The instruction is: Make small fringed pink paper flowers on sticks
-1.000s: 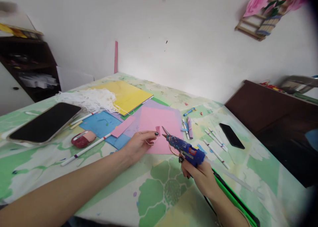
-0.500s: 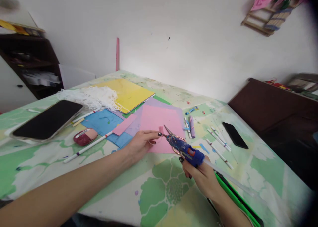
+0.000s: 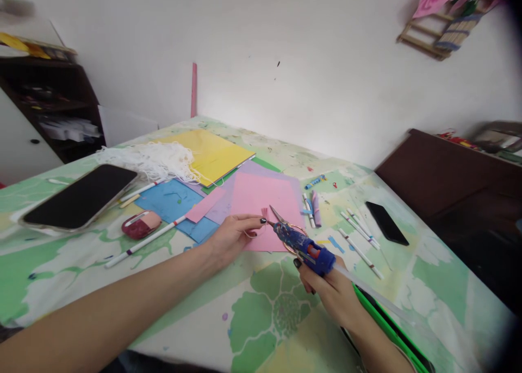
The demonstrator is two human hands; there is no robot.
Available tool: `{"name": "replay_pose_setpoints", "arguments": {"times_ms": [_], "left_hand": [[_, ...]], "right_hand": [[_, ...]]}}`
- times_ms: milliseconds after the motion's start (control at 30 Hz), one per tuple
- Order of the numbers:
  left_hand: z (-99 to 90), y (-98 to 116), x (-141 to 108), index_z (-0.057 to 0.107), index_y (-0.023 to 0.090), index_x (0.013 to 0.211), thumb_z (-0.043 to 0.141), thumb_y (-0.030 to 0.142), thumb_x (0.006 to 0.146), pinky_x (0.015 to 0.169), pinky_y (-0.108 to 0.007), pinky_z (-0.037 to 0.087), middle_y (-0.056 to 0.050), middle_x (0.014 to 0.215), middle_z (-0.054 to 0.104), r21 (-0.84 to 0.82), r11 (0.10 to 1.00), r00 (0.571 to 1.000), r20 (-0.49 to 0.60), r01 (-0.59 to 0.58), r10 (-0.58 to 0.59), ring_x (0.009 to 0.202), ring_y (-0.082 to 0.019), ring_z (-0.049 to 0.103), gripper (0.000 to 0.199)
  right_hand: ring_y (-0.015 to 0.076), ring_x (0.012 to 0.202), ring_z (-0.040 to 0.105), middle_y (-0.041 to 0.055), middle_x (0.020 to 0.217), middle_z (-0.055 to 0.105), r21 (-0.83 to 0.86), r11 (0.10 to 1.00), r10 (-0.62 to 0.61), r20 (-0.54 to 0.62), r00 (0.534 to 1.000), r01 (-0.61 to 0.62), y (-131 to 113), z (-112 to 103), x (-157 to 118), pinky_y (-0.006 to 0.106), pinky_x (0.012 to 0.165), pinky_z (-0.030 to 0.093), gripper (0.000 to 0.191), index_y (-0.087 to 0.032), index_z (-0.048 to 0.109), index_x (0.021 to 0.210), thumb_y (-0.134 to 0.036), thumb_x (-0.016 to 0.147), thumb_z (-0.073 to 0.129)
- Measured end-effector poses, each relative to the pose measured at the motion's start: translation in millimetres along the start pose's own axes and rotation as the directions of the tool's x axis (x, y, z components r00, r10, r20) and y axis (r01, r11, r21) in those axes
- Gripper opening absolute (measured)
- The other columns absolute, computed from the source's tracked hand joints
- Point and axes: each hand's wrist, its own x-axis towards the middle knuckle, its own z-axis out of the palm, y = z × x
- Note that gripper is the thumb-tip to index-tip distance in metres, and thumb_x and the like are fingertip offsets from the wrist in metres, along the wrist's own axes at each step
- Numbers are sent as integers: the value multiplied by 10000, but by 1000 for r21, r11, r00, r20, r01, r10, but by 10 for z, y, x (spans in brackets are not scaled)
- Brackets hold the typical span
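My left hand (image 3: 238, 232) pinches a small folded pink paper piece (image 3: 265, 213), with a thin pale string looping below the fingers. My right hand (image 3: 328, 286) is wrapped round a blue hot glue gun (image 3: 304, 247), a clear glue stick trailing from its back end. The gun's nozzle points left and meets or nearly meets the pink piece at my left fingertips. Beneath both lies a sheet of pink paper (image 3: 248, 191). Scissors (image 3: 278, 214) rest on that sheet, their handles partly hidden behind the glue gun.
Left of my hands are a large phone (image 3: 77, 196), a maroon case (image 3: 141, 224), white string (image 3: 159, 161), blue paper (image 3: 159, 203) and a yellow folder (image 3: 216, 155). To the right lie white paper sticks (image 3: 361, 253), a rolled purple paper (image 3: 316, 209) and a dark phone (image 3: 386, 222). A green-edged object (image 3: 387, 324) sits under my right forearm.
Almost nothing differs. Both hands, the glue gun and the pink piece keep their places; the whole view has shifted very slightly.
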Motion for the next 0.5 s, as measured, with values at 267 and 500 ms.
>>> {"name": "replay_pose_setpoints", "arguments": {"times_ms": [267, 500], "left_hand": [[-20, -10, 14, 737, 131, 633, 760, 143, 561, 620, -246, 352, -65, 723, 667, 7, 1000, 1000, 24, -10, 9, 675, -112, 504, 76], [-25, -22, 25, 739, 117, 654, 754, 135, 577, 623, -228, 348, -53, 717, 657, 18, 1000, 999, 39, -7, 6, 678, -99, 495, 80]], "right_hand": [[127, 503, 447, -15, 487, 457, -48, 998, 42, 44, 998, -39, 6, 2, -23, 262, 505, 345, 326, -191, 461, 575, -320, 874, 474], [109, 488, 445, -25, 499, 454, -32, 998, 47, 45, 998, -46, -8, 15, -19, 247, 501, 340, 305, -178, 469, 609, -324, 876, 473]]}}
